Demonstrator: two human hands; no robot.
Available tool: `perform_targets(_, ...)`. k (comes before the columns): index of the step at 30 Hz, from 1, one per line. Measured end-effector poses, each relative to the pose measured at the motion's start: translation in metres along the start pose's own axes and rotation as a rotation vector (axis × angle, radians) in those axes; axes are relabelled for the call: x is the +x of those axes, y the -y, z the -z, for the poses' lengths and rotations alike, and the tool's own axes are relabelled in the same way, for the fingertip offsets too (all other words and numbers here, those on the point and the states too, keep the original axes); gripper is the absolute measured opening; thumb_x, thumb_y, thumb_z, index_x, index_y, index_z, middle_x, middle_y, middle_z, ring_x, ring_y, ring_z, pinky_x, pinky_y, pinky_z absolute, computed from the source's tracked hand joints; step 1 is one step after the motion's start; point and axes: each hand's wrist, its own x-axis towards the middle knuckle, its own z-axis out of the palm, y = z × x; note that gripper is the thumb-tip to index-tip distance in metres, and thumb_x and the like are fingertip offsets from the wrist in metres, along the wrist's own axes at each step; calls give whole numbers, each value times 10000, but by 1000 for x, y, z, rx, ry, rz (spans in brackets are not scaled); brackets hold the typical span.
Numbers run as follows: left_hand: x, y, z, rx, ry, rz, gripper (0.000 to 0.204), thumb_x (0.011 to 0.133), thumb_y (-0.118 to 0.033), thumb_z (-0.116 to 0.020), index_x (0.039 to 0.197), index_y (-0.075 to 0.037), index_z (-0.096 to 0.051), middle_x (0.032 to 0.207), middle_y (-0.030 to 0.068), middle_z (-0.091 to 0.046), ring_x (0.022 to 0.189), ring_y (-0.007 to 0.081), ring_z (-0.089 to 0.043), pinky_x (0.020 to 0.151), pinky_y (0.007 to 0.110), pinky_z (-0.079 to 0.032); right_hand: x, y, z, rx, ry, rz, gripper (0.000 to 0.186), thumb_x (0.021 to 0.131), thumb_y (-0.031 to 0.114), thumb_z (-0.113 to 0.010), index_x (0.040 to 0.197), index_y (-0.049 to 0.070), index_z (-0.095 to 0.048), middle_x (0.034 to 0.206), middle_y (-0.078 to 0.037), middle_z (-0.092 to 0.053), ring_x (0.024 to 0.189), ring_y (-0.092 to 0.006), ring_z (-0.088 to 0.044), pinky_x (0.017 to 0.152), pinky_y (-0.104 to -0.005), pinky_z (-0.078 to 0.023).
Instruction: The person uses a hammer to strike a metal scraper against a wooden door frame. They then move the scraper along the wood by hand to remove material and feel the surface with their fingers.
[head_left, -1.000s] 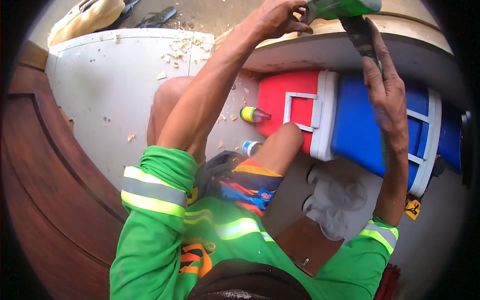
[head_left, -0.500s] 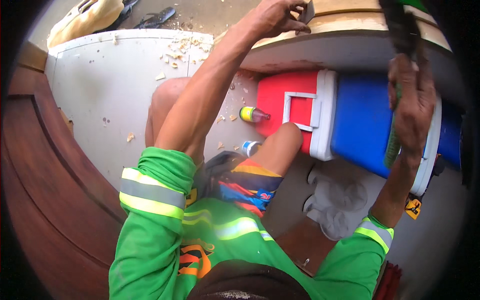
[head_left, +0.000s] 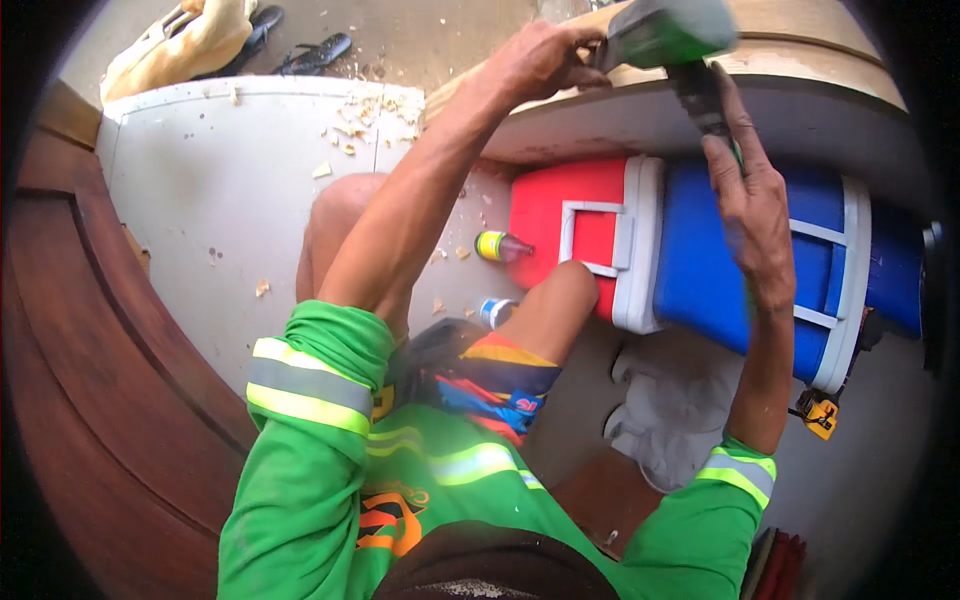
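Observation:
My right hand [head_left: 750,200] is wrapped round the dark handle of a mallet [head_left: 668,32]. Its bulky grey-green head is blurred by motion and lies just right of my left fingers. My left hand [head_left: 545,65] pinches a flat grey metal piece at the edge of a pale wooden board [head_left: 800,40]. The mallet head hides most of that piece, so its exact kind cannot be made out. Whether the mallet touches it is also unclear.
Below the board stand a red cooler [head_left: 565,215] and a blue cooler [head_left: 745,270]. A bottle [head_left: 500,246] and wood shavings [head_left: 375,115] lie at the left. A brown panelled door [head_left: 110,380] is at far left; a yellow-black tool [head_left: 822,415] hangs right.
My right hand has swung the mallet leftward, bringing its head beside my left hand. My left hand stays almost in place, still pinching the metal piece.

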Motion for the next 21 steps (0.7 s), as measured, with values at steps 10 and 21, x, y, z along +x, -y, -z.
perform_targets(10,-1,-11,7,47,42,38,452,799,-204,-773,1205,-60,-636,928,172,-724,831,270,-727,745,349,-566,-6,-6,-2,-67,-46,103,536,989,183,-521,1500,210,-361,1149,-156,-675,1085,-249,-642,882,-369,-515)
perform_targets(21,-9,-3,3,74,62,54,416,808,-200,-765,1204,-155,-645,923,172,-725,803,272,-713,736,381,-541,-10,2,-14,-23,107,-53,523,984,156,-518,1489,197,-389,1253,-120,-578,953,-187,-495,839,-340,-448)
